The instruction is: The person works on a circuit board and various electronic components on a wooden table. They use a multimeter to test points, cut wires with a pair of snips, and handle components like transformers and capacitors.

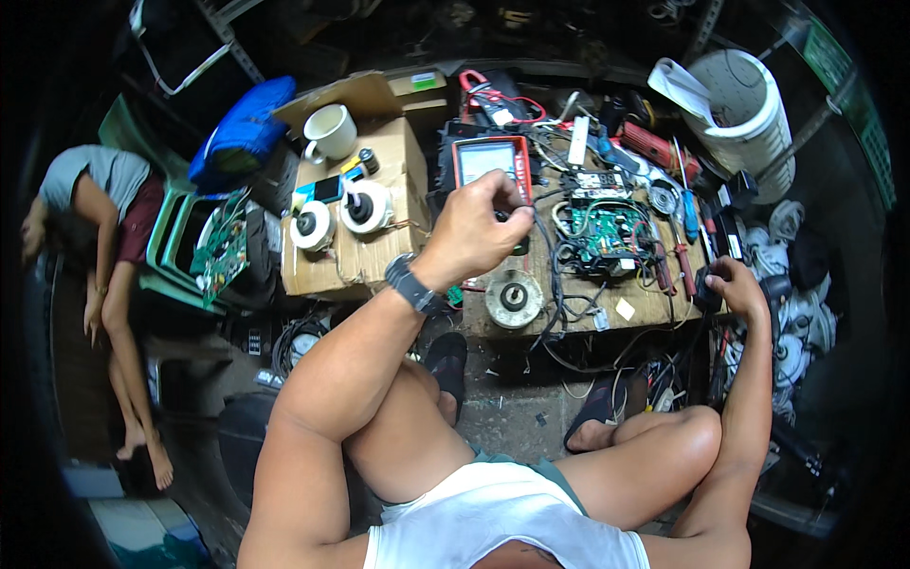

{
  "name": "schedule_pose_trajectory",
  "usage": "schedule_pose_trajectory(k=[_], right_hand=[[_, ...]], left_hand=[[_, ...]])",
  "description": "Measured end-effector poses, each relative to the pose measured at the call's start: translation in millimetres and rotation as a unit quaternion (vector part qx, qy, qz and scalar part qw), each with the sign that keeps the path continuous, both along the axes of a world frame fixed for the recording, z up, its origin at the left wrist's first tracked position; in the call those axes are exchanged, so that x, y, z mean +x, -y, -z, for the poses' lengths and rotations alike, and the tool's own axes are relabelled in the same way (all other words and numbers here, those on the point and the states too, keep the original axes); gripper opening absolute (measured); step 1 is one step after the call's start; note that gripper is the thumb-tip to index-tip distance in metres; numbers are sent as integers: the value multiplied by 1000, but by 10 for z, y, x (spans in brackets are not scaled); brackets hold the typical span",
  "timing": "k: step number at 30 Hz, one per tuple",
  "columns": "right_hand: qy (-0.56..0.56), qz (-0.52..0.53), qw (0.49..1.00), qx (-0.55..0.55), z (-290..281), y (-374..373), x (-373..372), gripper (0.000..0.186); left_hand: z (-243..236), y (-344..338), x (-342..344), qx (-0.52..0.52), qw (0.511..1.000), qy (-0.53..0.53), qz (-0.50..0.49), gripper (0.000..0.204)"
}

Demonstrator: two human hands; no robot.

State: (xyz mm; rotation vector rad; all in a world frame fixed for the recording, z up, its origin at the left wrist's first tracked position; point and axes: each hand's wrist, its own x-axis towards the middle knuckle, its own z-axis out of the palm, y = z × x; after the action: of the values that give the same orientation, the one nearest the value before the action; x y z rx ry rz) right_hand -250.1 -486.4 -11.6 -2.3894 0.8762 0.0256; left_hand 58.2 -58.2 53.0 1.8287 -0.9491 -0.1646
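My left hand (482,228), a dark band on its wrist, reaches over the lower part of a red-and-black handheld meter (488,158) with a lit grey screen. Its fingers are curled and the thumb is bent in; what lies between them is hidden. A round white motor (514,300) with a dark hub lies just below this hand. At the bench's right edge, my right hand (741,286) has its fingers closed on a small black block-like object (706,288). Between the hands sits an exposed green circuit board (604,232) with wires and a small display.
A cardboard box (408,180) at left bears a mug (330,131) and two round motors. Screwdrivers (690,218), a red tool (657,149) and loose cables crowd the wooden bench (654,311). A white bucket (749,104) stands far right. Another person (104,209) sits at left.
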Motion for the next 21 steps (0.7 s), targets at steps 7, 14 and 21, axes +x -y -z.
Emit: schedule_pose_trajectory(k=[7, 14, 21], right_hand=[[54, -14, 997, -53, -208, 124, 67, 35], [208, 63, 973, 74, -782, -328, -379, 35], [39, 78, 972, 220, -271, -1108, -1973, 24]], left_hand=[[102, 140, 85, -7, 993, -116, -10, 26], [137, 109, 103, -68, 982, -173, 45, 11], [205, -77, 328, -61, 969, -236, 35, 11]])
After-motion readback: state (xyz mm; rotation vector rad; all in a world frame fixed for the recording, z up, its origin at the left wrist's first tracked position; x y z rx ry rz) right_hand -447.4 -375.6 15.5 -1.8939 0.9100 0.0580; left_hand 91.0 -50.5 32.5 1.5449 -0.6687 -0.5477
